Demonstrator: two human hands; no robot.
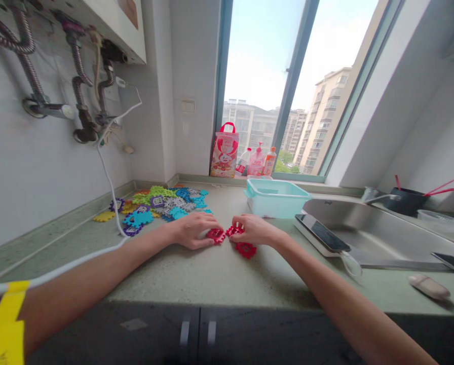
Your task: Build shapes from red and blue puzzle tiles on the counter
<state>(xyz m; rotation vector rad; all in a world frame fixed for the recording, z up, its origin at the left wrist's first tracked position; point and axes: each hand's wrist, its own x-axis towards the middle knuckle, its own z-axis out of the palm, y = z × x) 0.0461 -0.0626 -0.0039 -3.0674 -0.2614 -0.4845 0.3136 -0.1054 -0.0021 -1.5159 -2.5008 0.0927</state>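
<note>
My left hand [194, 229] rests on the green countertop [196, 274] with its fingers curled round a red toothed plastic piece [216, 235]. My right hand [251, 229] is close beside it, fingers pinched on a second red piece [233, 230]. A third red piece [246, 249] lies flat on the counter just under my right hand. To the back left lies a pile of similar pieces [162, 203] in blue, green, yellow, purple and grey.
A pale blue plastic tub [275, 196] stands behind my right hand. A phone [321, 232] lies at the edge of the steel sink [379, 223]. A white cable [109, 187] hangs from wall pipes across the counter. Bottles and a bag [224, 151] sit on the windowsill.
</note>
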